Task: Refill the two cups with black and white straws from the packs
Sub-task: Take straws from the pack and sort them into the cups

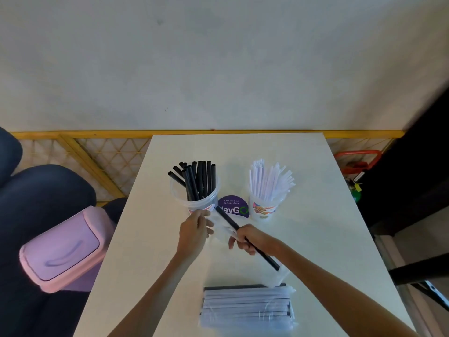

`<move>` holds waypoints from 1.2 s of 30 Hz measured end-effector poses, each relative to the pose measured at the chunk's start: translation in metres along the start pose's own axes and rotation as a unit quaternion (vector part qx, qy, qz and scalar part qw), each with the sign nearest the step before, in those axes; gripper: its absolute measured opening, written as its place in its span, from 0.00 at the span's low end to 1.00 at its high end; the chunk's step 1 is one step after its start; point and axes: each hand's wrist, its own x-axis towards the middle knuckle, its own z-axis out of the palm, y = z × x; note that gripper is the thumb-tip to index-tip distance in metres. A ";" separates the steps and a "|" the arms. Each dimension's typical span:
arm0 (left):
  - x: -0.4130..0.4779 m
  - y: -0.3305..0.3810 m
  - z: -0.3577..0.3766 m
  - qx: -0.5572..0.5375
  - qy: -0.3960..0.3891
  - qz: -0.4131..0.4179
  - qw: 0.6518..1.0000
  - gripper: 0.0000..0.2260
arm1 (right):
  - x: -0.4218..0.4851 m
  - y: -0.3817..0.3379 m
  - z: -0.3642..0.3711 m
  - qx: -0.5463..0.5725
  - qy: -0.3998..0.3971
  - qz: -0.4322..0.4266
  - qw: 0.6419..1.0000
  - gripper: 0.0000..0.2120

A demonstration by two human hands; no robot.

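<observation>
A clear cup [202, 207] at centre left holds several black straws [198, 178]. A printed cup [263, 210] to its right holds several white straws [269, 181]. My right hand [250, 240] grips a single black straw [263, 255] that slants from near the clear cup down to the right. A thin clear wrapper [220, 226] covers the straw's upper end, and my left hand [194, 233] pinches that wrapper. Packs of wrapped straws [246, 306] lie at the near table edge, white on top of black.
The white table [145, 239] carries a purple round sticker [233, 209] between the cups. A pink swing-lid bin [63, 249] stands left of the table. A yellow lattice rail [97, 161] and wall run behind; dark furniture stands to the right.
</observation>
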 end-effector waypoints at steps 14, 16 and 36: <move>-0.001 0.057 0.011 -0.139 0.025 0.055 0.989 0.04 | -0.022 -0.031 -0.005 0.164 -0.004 -0.081 0.983 0.10; 0.001 0.063 0.014 -0.139 0.017 0.033 0.990 0.07 | -0.025 -0.032 -0.008 0.154 -0.008 -0.086 0.984 0.14; 0.036 0.110 0.009 -0.182 -0.023 0.075 0.980 0.17 | -0.044 -0.023 -0.039 0.164 -0.058 -0.084 0.981 0.25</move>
